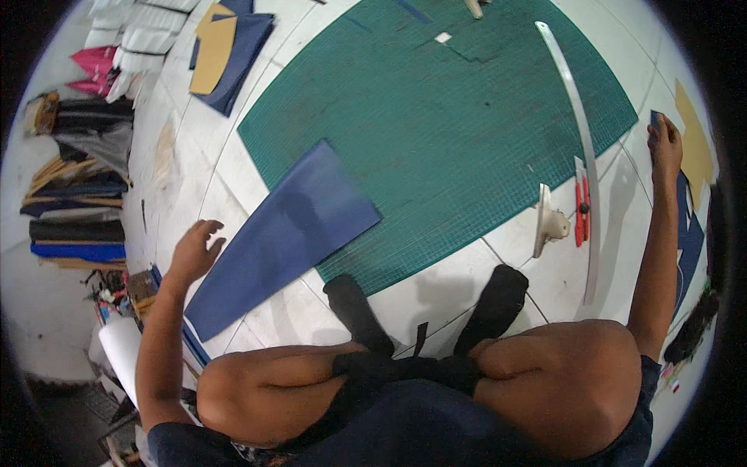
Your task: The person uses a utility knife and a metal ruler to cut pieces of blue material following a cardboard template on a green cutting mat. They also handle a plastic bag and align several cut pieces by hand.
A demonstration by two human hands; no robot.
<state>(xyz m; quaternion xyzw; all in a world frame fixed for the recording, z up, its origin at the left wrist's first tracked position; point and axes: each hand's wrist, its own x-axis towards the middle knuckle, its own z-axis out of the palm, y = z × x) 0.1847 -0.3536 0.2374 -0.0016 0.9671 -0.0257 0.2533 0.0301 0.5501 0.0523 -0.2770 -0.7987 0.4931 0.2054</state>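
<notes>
The left hand [193, 253], fingers spread and holding nothing, hovers just beside the blue sheet [284, 233] lying half on the green cutting mat [451, 132], at 9 o'clock. The right hand [666, 144] presses flat on blue material [689, 233] at 3 o'clock. The red knife [581, 206] and long ruler [580, 132] lie unused; cutting appears pending. The right-side stack is cut off by the rim.

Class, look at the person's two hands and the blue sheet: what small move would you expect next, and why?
Probably the left hand drops onto the blue sheet to grip its edge. It hovers open just beside the sheet, not touching it, and the sheet lies half on the green mat, half on the floor. The right hand rests on a blue stack at the far right, away from the sheet.
</notes>
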